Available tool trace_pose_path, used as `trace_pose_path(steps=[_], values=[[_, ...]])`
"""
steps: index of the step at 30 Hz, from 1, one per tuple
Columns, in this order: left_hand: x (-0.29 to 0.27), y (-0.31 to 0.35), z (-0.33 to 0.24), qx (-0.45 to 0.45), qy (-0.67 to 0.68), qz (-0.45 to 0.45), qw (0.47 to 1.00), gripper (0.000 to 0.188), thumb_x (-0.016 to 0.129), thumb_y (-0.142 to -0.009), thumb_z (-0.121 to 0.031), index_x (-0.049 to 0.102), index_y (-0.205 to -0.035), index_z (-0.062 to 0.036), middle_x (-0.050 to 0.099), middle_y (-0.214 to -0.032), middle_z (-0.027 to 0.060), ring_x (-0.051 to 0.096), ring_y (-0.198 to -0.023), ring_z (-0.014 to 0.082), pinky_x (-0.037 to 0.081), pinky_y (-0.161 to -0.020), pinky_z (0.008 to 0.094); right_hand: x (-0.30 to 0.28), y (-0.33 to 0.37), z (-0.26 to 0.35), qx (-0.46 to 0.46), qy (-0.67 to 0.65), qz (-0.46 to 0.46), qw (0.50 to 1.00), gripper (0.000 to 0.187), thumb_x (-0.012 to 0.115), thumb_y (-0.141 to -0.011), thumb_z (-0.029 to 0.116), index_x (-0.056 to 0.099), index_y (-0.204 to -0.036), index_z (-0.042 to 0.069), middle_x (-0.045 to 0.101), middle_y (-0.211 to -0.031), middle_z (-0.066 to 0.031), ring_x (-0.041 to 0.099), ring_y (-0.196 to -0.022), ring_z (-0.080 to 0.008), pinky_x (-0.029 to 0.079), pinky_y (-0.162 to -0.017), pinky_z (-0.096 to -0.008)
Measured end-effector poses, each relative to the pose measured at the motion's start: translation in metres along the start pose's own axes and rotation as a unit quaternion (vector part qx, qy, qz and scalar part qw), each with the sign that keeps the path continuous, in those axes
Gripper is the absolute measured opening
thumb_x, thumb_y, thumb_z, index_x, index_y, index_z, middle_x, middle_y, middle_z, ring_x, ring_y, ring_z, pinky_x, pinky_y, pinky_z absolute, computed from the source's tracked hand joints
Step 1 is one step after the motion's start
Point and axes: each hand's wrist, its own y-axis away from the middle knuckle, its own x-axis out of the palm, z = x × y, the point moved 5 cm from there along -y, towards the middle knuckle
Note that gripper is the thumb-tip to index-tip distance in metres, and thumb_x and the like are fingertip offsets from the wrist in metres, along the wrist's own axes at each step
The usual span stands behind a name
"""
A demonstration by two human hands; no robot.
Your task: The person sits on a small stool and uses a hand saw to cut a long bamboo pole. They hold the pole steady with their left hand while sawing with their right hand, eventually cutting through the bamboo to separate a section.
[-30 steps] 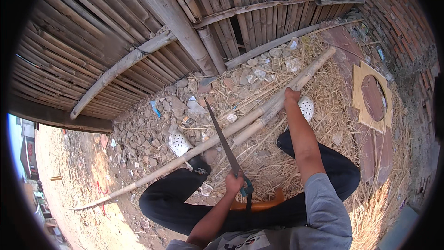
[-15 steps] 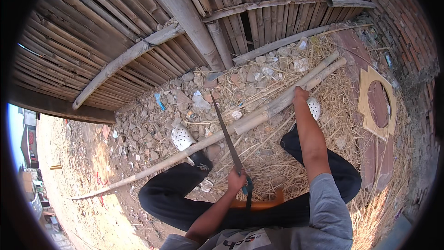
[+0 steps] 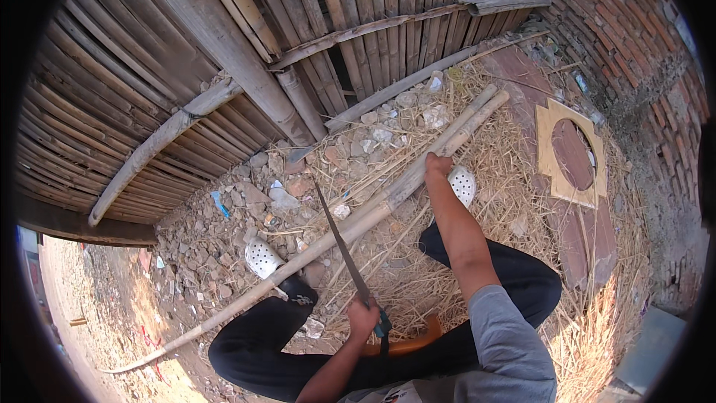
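My left hand (image 3: pixel 363 316) is closed around the teal handle (image 3: pixel 382 324) of a hand saw. Its long dark blade (image 3: pixel 346 255) points up and away, crossing over a long bamboo pole (image 3: pixel 246 298) near the end of a shorter, thicker bamboo pole (image 3: pixel 399 192). Whether the teeth touch the bamboo I cannot tell. My right hand (image 3: pixel 438 165) grips the bamboo farther up to the right, where the two poles lie side by side; its fingers are partly hidden. The long pole slants from lower left to upper right, passing over my left ankle.
White clogs (image 3: pixel 262 257) are on my feet, set apart. Under me is an orange seat (image 3: pixel 406 345). Rubble (image 3: pixel 216 254) and straw (image 3: pixel 507 209) cover the ground. A bamboo slat wall (image 3: pixel 246 30) stands ahead, a brick wall (image 3: pixel 634 52) at right, near a board with a round hole (image 3: pixel 547 157).
The view has turned right, so the scene sits farther left. Both hands keep their grips, and the saw still crosses the long pole at about the same spot.
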Motion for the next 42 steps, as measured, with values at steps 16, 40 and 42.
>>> trace_pose_path(steps=[16,40,42], values=[[-0.001,0.013,-0.038,0.076,-0.026,-0.013,0.997,0.026,0.057,-0.082,-0.016,0.057,-0.1,0.0027,0.064,-0.076,0.0265,0.065,-0.075,0.0446,0.051,-0.066,0.0491,-0.003,0.002,0.0,-0.065,-0.009,-0.025,0.998,0.054,0.075,-0.069,0.016,0.052,-0.112,-0.008,0.064,-0.105,-0.0277,0.064,-0.101,-0.0405,0.05,-0.089,-0.0432],[0.006,0.011,-0.024,0.037,0.003,0.005,0.999,0.024,0.056,-0.088,-0.018,0.058,-0.1,0.0028,0.065,-0.072,0.0231,0.068,-0.073,0.0398,0.052,-0.064,0.0471,-0.021,0.01,-0.015,0.089,-0.292,0.223,0.926,0.053,0.064,-0.079,0.005,0.043,-0.127,-0.006,0.056,-0.114,-0.0181,0.058,-0.103,-0.032,0.052,-0.086,-0.0446],[0.011,0.008,-0.021,0.041,0.02,0.019,0.999,0.029,0.056,-0.085,-0.018,0.056,-0.104,0.0038,0.064,-0.072,0.0245,0.065,-0.071,0.0433,0.052,-0.064,0.0502,-0.025,0.0,-0.019,0.108,-0.3,0.231,0.919,0.052,0.064,-0.08,0.006,0.043,-0.127,-0.006,0.056,-0.114,-0.0178,0.058,-0.103,-0.0317,0.052,-0.086,-0.045]])
